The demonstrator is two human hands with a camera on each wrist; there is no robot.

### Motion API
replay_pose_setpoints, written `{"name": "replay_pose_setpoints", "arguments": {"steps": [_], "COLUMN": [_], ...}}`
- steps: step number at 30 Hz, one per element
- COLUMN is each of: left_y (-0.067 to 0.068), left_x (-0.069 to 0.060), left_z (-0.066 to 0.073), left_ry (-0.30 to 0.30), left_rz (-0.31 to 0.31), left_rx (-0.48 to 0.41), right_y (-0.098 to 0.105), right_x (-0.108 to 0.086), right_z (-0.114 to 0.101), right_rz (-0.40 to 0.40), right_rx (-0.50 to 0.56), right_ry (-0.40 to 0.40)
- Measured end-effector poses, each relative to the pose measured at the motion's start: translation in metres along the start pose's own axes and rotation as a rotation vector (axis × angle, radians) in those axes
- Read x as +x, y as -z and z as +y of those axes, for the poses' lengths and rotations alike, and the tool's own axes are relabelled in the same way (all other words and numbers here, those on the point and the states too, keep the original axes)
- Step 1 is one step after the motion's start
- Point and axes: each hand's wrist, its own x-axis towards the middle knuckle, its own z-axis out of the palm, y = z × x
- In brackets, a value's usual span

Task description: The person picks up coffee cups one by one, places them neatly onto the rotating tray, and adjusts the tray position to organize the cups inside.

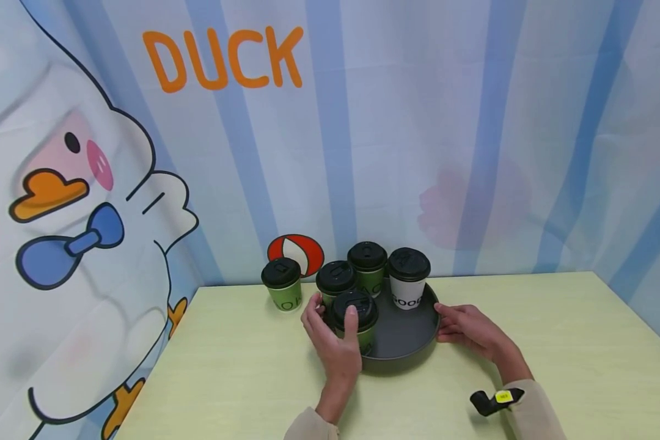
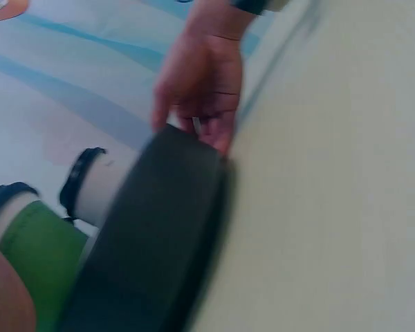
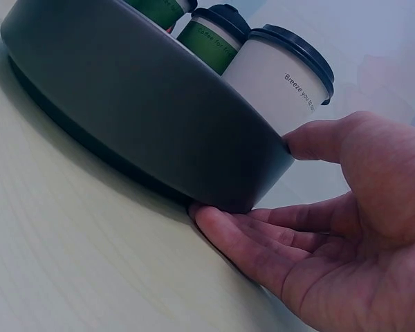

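Note:
In the head view, a dark round pan (image 1: 398, 333) carries a white paper coffee cup (image 1: 408, 290) with a black lid. Green lidded cups stand at its left side: a rear one (image 1: 370, 281), a middle one (image 1: 335, 278) and a front one (image 1: 357, 318). Around the front green cup my left hand (image 1: 335, 348) curls, thumb on the near side; its fingertips are partly hidden. My right hand (image 1: 470, 327) grips the pan's right edge. In the right wrist view, the thumb meets the rim and the fingers reach under the base.
One more green lidded cup (image 1: 283, 287) stands on the pale table (image 1: 225, 366), left of the pan. Behind the table hangs a blue striped curtain (image 1: 385, 122) with a duck print. A small black device with a yellow label (image 1: 503, 397) sits at the right wrist.

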Motion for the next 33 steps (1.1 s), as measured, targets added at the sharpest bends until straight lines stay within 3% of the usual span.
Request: {"name": "replay_pose_setpoints", "arguments": {"steps": [2, 5, 9, 11, 13, 16, 19, 26, 33], "left_y": [0.005, 0.015, 0.035, 0.044, 0.051, 0.06, 0.065, 0.068, 0.069], "left_x": [0.011, 0.032, 0.056, 0.063, 0.066, 0.068, 0.069, 0.068, 0.068], "left_z": [0.003, 0.002, -0.017, -0.031, -0.043, -0.056, -0.064, -0.074, -0.072], "left_ry": [0.071, 0.241, 0.502, 0.597, 0.653, 0.675, 0.65, 0.638, 0.655], "left_rz": [0.02, -0.004, -0.177, -0.295, -0.405, -0.532, -0.601, -0.63, -0.625], "left_rx": [-0.029, -0.042, 0.029, 0.042, 0.02, -0.045, -0.072, -0.064, -0.07], "right_y": [0.0, 0.0, -0.001, -0.002, -0.003, -0.004, -0.006, -0.005, 0.002], "right_x": [0.001, 0.001, 0.001, 0.001, 0.001, 0.001, 0.001, 0.001, -0.001], "right_z": [0.0, 0.0, -0.002, -0.003, -0.003, -0.004, -0.005, -0.004, -0.003], "right_rz": [0.008, 0.027, 0.038, 0.048, 0.063, 0.086, 0.085, 0.043, -0.042], "right_rx": [0.001, -0.001, -0.013, -0.023, -0.027, -0.025, -0.019, -0.002, 0.004], "right_ry": [-0.003, -0.009, -0.007, 0.001, 0.006, 0.01, 0.011, 0.017, 0.007]}}
